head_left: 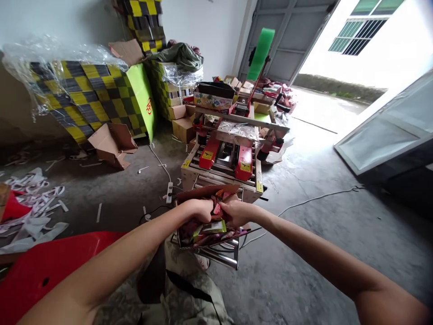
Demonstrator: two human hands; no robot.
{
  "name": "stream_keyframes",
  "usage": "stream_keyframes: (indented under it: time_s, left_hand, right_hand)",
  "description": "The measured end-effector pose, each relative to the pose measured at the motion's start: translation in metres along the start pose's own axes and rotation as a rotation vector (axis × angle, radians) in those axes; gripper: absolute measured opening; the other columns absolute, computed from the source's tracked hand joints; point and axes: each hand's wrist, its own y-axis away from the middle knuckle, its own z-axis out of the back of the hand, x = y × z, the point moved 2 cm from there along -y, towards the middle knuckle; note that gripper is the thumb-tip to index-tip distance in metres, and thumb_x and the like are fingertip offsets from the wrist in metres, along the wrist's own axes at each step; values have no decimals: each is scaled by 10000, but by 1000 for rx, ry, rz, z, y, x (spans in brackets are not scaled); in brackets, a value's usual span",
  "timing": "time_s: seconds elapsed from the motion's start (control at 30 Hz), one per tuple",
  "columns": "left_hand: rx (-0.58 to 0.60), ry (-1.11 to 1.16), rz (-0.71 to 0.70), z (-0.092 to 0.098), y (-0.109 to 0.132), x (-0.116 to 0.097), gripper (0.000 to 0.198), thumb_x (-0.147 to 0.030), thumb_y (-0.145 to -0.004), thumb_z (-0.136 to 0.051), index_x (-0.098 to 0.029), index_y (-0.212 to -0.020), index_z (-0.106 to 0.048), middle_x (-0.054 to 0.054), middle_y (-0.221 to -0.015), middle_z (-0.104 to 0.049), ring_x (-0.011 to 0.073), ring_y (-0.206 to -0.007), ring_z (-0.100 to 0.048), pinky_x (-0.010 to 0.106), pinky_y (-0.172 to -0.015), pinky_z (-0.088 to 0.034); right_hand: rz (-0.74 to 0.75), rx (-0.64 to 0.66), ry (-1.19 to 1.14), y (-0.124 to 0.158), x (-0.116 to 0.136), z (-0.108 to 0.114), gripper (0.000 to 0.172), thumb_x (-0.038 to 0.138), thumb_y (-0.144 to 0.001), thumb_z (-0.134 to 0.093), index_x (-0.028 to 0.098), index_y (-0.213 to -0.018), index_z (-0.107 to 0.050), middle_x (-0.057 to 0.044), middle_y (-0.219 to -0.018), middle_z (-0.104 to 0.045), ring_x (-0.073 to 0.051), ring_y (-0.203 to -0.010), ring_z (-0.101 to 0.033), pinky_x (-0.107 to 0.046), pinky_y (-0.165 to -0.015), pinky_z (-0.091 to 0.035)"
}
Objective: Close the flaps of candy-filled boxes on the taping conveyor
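An open cardboard box [192, 193] sits in front of me on the roller end of a conveyor, filled with small shiny packets in red, brown and purple. My left hand [204, 210] reaches into it from the left, fingers curled down against a small red packet [217, 208]. From the other side my right hand [237, 212] pinches at the same red packet with thumb and fingers. Just below the hands lies a green and white packet [214, 226] on top of the others. The fingertips of both hands are partly hidden among the packets.
A red-sided carton sealing machine [245, 162] with a green tape roll [261, 54] stands ahead. A power strip [169, 192] and cables lie on the floor. Left are a red plastic surface [67, 257], paper scraps, an open carton [113, 144] and yellow-black stacks [91, 95].
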Motion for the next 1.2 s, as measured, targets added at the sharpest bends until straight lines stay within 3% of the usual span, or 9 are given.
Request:
stream_keyframes:
  time_s: [0.1, 0.17, 0.3, 0.47, 0.6, 0.87, 0.93, 1.1, 1.2]
  left_hand:
    - [135, -1, -72, 20, 23, 12, 622, -267, -608, -684, -133, -1200, -550, 81, -1030, -679, 211, -825, -640, 247, -682, -504]
    - [78, -18, -179, 24, 45, 19, 599, -330, -711, -627, -172, -1274, -501, 71, -1115, -650, 208, -948, -615, 260, -799, -482]
    - [-316, -136, -409, 7, 72, 19, 383, -371, -891, -432, -223, -1222, -555, 79, -1153, -601, 210, -1047, -559, 336, -959, -403]
    - [-740, -117, -449, -28, 32, 4, 594, -436, -880, -464, -156, -1391, -346, 136, -1404, -392, 228, -1322, -319, 375, -1106, -261]
    - [-610, -235, -414, -49, -7, 2, 663, -455, -903, -411, -168, -1456, -184, 92, -1536, -196, 211, -1426, -80, 385, -1146, -157]
    - [-571, -244, -303, -59, -16, 14, 727, -489, -898, -401, -130, -1465, -119, 143, -1527, -193, 233, -1412, -167, 396, -1132, -190]
    - [-582, -243, -306, -58, -17, 14, 698, -474, -902, -404, -136, -1459, -155, 138, -1516, -236, 228, -1407, -186, 397, -1135, -189]
    - [-591, -220, -306, -58, -18, 12, 660, -436, -910, -389, -138, -1460, -176, 106, -1516, -253, 217, -1404, -197, 390, -1148, -167]
    - [-626, -180, -277, -67, -14, 4, 643, -401, -907, -395, -155, -1462, -184, 85, -1530, -213, 226, -1410, -175, 414, -1153, -154]
  right_hand:
    - [-45, 99, -68, 4, 2, 7, 886, 432, -656, -660, 37, -1368, -312, -212, -999, -657, -310, -871, -632, -325, -694, -454]
    - [-66, 167, -130, 6, 4, 10, 864, 416, -657, -653, 47, -1362, -317, -210, -1033, -650, -306, -884, -632, -318, -684, -458]
    - [-91, 195, -77, 3, 12, 11, 704, 385, -669, -624, 43, -1259, -451, -222, -1025, -649, -326, -862, -633, -351, -677, -464]
    - [-67, 189, 6, -2, 20, 8, 433, 264, -685, -601, 70, -1072, -602, -181, -927, -668, -323, -861, -625, -391, -739, -465]
    - [-23, 282, -130, 1, 8, 10, 279, 234, -709, -622, 87, -946, -635, -111, -881, -673, -261, -834, -621, -331, -726, -478]
    - [118, 289, -903, 26, -28, 23, 521, 417, -781, -632, 96, -1182, -544, -81, -969, -667, -206, -899, -619, -316, -804, -498]
    - [73, 136, -935, 49, -23, 24, 643, 470, -821, -577, 133, -1347, -424, -99, -1060, -657, -227, -975, -616, -372, -882, -484]
    - [-337, -702, -475, 98, 45, -5, 730, 490, -871, -489, 232, -1476, -173, -117, -1460, -334, -307, -1326, -336, -487, -1078, -322]
    - [-515, -830, -181, 72, 83, -36, 712, 472, -915, -338, 183, -1488, -32, -114, -1544, -75, -343, -1405, -80, -583, -1115, -123]
